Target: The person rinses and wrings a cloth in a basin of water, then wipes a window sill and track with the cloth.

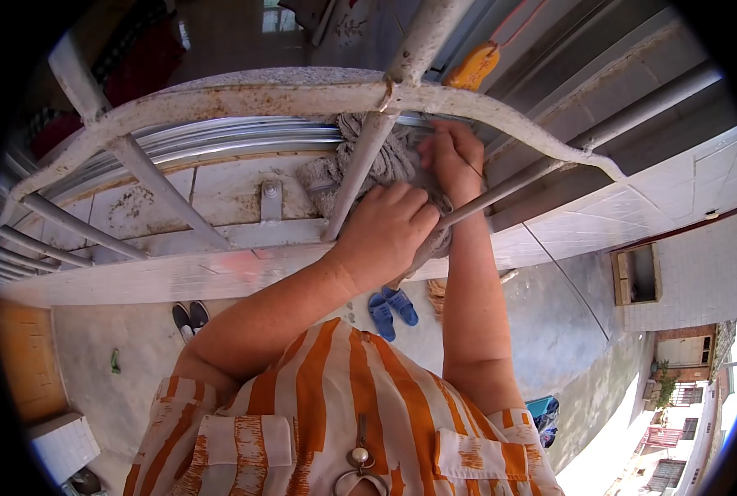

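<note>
A grey, shaggy rag (392, 157) lies bunched on the window sill behind the white metal bars. My left hand (389, 225) is closed on it, fingers curled over the cloth beside an upright bar. Past the bars, my right hand (454, 157) is also closed on the rag, close to the metal window track (244, 136). Part of the cloth hangs below my left hand, in front of the tiled ledge. The palms and the cloth inside them are hidden.
A rusty white window grille (244, 101) crosses in front of the sill, with a bolted bracket (271, 201). An orange tag (473, 66) hangs by the frame. Below are blue slippers (392, 310), dark shoes (189, 318) and the concrete floor (137, 331).
</note>
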